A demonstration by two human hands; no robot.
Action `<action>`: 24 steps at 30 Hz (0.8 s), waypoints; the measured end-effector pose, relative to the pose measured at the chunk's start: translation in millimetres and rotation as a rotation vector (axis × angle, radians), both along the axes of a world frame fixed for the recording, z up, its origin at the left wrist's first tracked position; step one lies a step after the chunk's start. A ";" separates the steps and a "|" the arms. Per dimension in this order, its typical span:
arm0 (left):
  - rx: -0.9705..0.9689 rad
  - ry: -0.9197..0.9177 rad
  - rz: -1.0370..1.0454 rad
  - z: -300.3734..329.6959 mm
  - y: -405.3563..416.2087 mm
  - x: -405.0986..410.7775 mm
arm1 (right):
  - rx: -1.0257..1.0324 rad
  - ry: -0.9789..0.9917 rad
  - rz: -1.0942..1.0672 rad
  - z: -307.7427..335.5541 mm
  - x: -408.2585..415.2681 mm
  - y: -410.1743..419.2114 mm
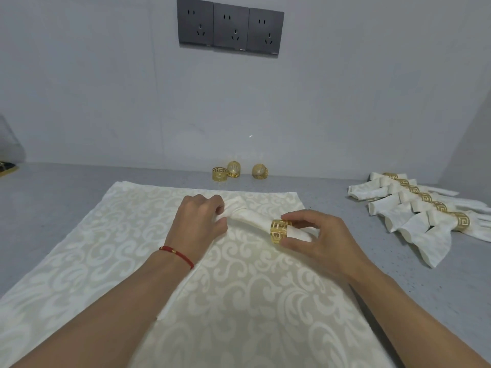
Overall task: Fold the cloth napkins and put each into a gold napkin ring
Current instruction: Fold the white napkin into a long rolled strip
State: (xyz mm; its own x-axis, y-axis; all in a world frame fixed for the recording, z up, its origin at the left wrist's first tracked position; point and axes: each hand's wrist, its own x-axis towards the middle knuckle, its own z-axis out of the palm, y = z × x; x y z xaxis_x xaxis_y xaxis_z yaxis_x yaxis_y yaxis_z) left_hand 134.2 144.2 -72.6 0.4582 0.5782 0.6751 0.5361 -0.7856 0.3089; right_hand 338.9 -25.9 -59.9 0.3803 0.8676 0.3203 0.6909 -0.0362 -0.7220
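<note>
At the far left edge we saw a dark object with a gold rim [6,168], mostly cut off, lying on the grey tabletop [66,187]. A cream damask cloth [106,248] lay spread flat across the near part of the tabletop and ran under both forearms. We saw a red string bracelet [176,256] round the left wrist. The left hand [198,224] rested on the spread cloth with its fingers curled, its grip closed on the bunched left end of a rolled napkin [245,213]. That napkin lay on the spread cloth and stretched rightward between the two hands. Behind it, against the wall, three loose gold rings [233,170] stood on the tabletop, two close together and one a little to their right. Above them three dark wall sockets [230,26] sat side by side. The rolled napkin's right end passed through a gold napkin ring [279,231], with a short stub of cloth showing out the far side. The right hand [318,240] held this ring, thumb below and fingers curled over the top, its grip pinching the band. Further right, well apart from the hands, a row of finished napkins [414,213] lay overlapping on the tabletop, each gathered inside its own gold ring and fanning out toward us.
</note>
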 end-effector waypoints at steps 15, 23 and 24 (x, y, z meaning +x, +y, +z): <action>-0.057 -0.019 -0.045 -3.8 -3.0 0.2 | 0.005 -0.239 0.009 4.6 8.2 -4.2; 0.218 0.052 -0.152 4.8 -25.1 13.2 | 0.073 -0.219 -0.001 1.1 -20.1 7.8; 0.256 0.054 -0.178 6.0 -28.1 15.1 | 0.099 -0.197 -0.017 0.9 -21.6 7.8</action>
State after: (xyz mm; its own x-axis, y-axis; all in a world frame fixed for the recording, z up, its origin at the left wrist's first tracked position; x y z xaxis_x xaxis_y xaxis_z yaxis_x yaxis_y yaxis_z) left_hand 149.3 116.1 -66.6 0.5760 0.3005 0.7602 0.3938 -0.9170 0.0641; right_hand 317.3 -18.0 -58.9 0.3168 0.8222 0.4729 0.8186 0.0148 -0.5741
